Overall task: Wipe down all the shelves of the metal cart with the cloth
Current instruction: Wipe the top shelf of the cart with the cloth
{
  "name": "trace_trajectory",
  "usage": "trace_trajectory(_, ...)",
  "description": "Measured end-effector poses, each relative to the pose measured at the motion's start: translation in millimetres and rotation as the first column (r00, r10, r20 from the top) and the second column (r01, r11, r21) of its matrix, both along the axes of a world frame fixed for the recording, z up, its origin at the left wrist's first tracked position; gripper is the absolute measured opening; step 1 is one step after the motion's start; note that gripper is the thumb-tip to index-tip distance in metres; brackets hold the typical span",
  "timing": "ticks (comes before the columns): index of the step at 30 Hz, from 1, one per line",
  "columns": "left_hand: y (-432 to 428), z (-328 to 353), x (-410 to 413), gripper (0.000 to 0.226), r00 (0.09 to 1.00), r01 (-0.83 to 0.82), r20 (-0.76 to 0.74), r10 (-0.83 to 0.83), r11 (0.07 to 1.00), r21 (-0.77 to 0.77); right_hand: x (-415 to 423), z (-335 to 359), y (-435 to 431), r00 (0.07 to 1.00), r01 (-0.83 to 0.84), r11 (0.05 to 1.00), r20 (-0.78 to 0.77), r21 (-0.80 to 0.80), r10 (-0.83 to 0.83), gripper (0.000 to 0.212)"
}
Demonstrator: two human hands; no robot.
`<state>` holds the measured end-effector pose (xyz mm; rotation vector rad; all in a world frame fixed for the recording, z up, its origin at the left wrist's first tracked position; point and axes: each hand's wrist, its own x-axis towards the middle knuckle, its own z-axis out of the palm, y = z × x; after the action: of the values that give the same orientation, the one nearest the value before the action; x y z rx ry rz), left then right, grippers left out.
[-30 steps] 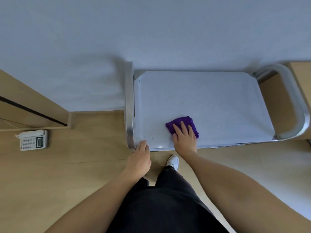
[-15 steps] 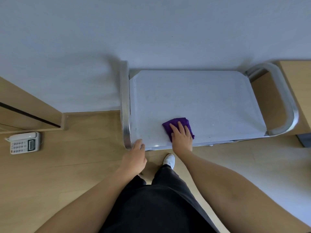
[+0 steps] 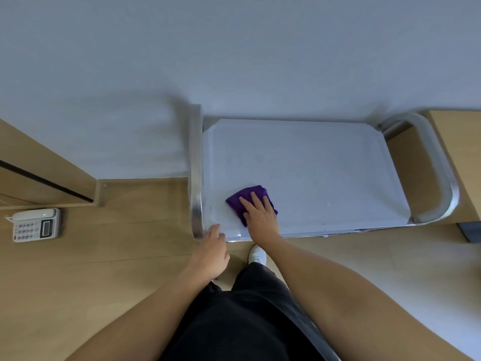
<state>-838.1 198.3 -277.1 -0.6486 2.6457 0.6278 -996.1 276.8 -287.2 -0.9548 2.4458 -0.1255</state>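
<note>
The silver metal cart (image 3: 195, 178) has a rectangular top shelf (image 3: 312, 165) running left to right, mostly right of your hands. Your right hand (image 3: 260, 217) presses flat-fingered on the folded purple cloth (image 3: 235, 203) by the cart's near-left corner. Your left hand (image 3: 212, 252) touches that corner, grip unclear.

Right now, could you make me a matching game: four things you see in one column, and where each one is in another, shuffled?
1. cloth
2. phone
3. left hand
4. shoe

A. on the floor, far left
B. touching the cart's near left corner
C. under the right hand, on the top shelf
D. on the floor, just in front of the shelf's near edge

Pairs: 1-C, 2-A, 3-B, 4-D.
</note>
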Motion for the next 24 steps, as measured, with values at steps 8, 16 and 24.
trace_trajectory(8,20.9,-1.4,-17.6,0.048,0.982,-0.182,0.036,0.184,0.981,-0.062,-32.7,-20.2,-23.9,0.791,-0.611,0.786,-0.110,-0.091,0.602,0.046)
trace_trajectory(16,21.4,4.0,-55.0,0.046,0.933,-0.353,0.042,0.356,0.933,-0.076,-102.8,-20.2,-99.7,0.918,-0.387,0.920,-0.116,-0.056,0.379,0.047)
trace_trajectory(24,9.8,0.1,-103.1,0.052,0.871,-0.466,0.109,0.479,0.876,-0.127,-128.5,-26.2,-106.8,0.595,-0.804,0.578,-0.175,-0.139,0.785,0.045)
